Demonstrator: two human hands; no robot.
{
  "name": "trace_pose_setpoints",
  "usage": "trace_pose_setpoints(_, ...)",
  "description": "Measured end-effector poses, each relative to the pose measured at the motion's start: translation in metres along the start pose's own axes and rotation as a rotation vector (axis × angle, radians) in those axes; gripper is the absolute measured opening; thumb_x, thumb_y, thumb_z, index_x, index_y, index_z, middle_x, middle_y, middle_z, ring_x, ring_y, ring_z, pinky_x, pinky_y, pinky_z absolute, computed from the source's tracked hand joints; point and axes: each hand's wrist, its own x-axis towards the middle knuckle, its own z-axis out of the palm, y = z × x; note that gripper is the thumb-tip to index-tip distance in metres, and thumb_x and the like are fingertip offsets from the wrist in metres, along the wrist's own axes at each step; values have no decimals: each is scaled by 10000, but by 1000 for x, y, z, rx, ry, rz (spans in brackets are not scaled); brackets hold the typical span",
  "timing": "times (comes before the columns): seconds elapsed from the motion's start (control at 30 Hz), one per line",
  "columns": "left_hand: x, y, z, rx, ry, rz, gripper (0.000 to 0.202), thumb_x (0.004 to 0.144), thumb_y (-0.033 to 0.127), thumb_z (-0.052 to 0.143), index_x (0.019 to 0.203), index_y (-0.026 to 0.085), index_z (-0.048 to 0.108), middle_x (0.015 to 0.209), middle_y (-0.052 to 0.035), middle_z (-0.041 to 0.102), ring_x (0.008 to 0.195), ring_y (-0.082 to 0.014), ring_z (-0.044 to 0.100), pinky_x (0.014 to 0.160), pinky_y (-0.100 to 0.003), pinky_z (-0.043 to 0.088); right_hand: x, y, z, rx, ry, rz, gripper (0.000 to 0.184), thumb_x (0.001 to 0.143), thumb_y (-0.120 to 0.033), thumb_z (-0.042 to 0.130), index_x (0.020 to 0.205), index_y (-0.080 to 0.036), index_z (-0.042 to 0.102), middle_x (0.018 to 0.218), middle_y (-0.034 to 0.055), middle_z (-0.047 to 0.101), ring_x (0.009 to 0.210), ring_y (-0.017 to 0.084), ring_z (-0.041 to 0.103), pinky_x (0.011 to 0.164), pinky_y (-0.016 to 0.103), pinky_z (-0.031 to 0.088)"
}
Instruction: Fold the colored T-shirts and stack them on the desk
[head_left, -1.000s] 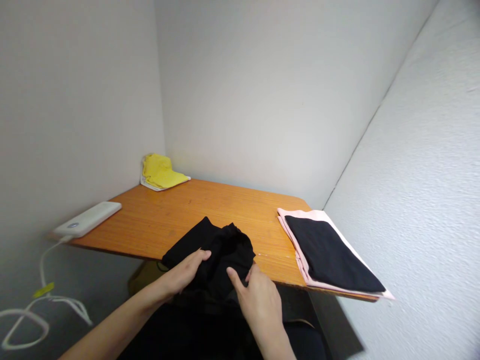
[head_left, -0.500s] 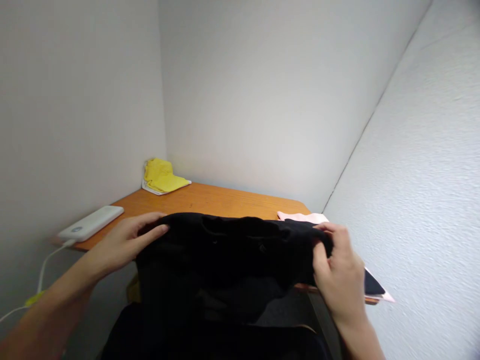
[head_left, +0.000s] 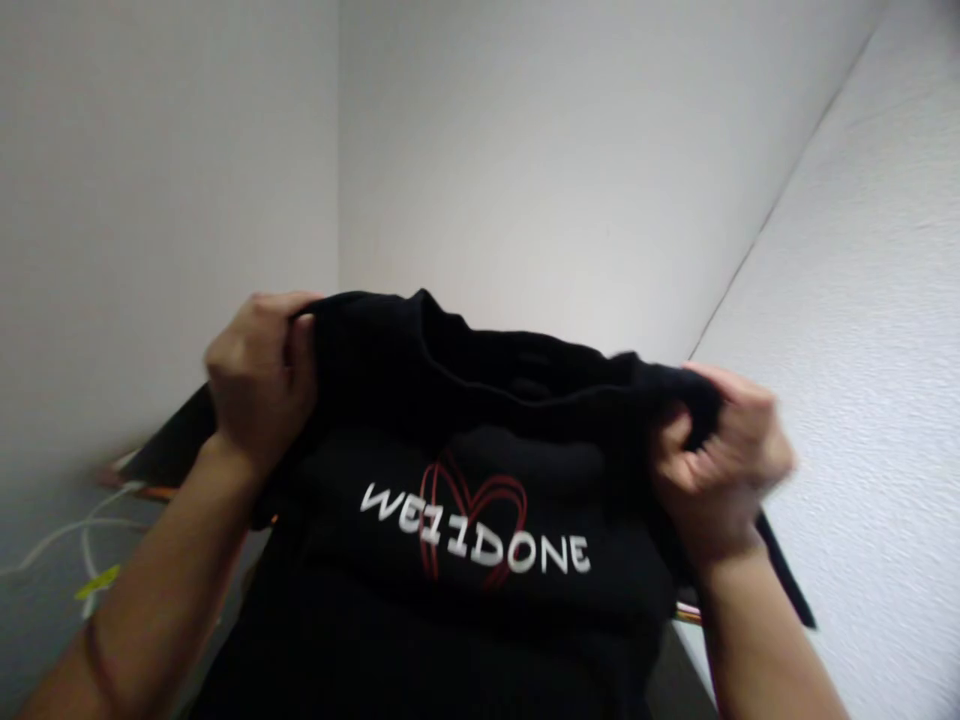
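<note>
A black top (head_left: pixel 465 570) now hangs higher than before, its white WE11DONE print (head_left: pixel 474 530) showing. The left hand (head_left: pixel 259 380) and right hand (head_left: pixel 720 465) have fingers clamped on its upper edge at ten and two o'clock, the worktop (head_left: pixel 154 492) almost hidden.

White hand-style capitals (head_left: pixel 475 530) run across the front of a black garment (head_left: pixel 465 620); they read "WE11DONE", the two middle letters shaped like ones, perhaps meant as "WELLDONE"; a red outlined heart (head_left: pixel 472 520) sits behind them.

Black shirt (head_left: pixel 465 620) — white lettering (head_left: pixel 474 530), red heart (head_left: pixel 472 505)
</note>
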Motion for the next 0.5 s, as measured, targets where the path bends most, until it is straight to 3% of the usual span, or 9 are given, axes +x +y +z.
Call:
trace_pose_setpoints(0.07,23,2,35,43,-24,35,394,993,354,335,1260,143,534,1181,-111,598,1139,-246,552,1003,-423,431,14,4,39,-63,-91,20,389,953,-342,439,1273,-136,522,1106,156,606,989,284,569,879,443,432)
trace_pose_setpoints(0.1,27,2,52,57,-94,38,399,981,360,369,1262,136,541,1205,-126,596,1159,-262,543,1013,-440,422,15,5,59,-92,-188,34,413,955,-351,433,1289,-121,512,1110,166,606,1014,293,560,892,452,421)
trace_pose_setpoints(0.17,16,0,81,73,-346,42,448,959,382,410,1313,132,523,1335,-162,537,1264,-299,474,1063,-477,367,2,2,97,-117,-425,69,479,960,-392,436,1340,-104,477,1197,201,572,1115,321,517,941,478,388)
trace_pose_setpoints(0.23,-14,0,103,71,-635,56,496,949,415,413,1360,153,501,1466,-158,438,1358,-297,387,1118,-479,299,-30,-8,125,-61,-678,91,514,970,-439,414,1379,-131,457,1332,200,504,1232,329,450,1008,480,344)
trace_pose_setpoints(0.3,-54,-1,118,52,-822,71,517,945,464,397,1376,200,506,1509,-115,410,1384,-266,374,1133,-447,287,-71,-21,142,27,-941,113,574,967,-521,387,1439,-195,411,1474,161,389,1351,345,335,1071,497,286)
trace_pose_setpoints(0.37,-90,-6,127,51,-943,50,558,943,523,357,1409,241,476,1531,-89,379,1398,-276,362,1122,-481,295,-109,-33,149,75,-1182,167,654,937,-634,354,1490,-283,334,1563,111,255,1419,396,189,1090,586,213)
trace_pose_setpoints(0.43,-111,-17,133,66,-1040,1,624,931,592,315,1454,266,408,1558,-81,309,1414,-319,326,1099,-553,295,-136,-39,151,87,-1310,225,684,917,-702,290,1507,-355,269,1596,68,165,1436,427,85,1072,673,144)
trace_pose_setpoints(0.5,-118,-32,138,85,-1112,-47,685,907,654,301,1481,283,349,1574,-74,242,1426,-354,283,1086,-598,279,-150,-42,152,97,-1333,251,687,911,-726,240,1510,-389,231,1605,43,123,1442,423,38,1060,707,96)
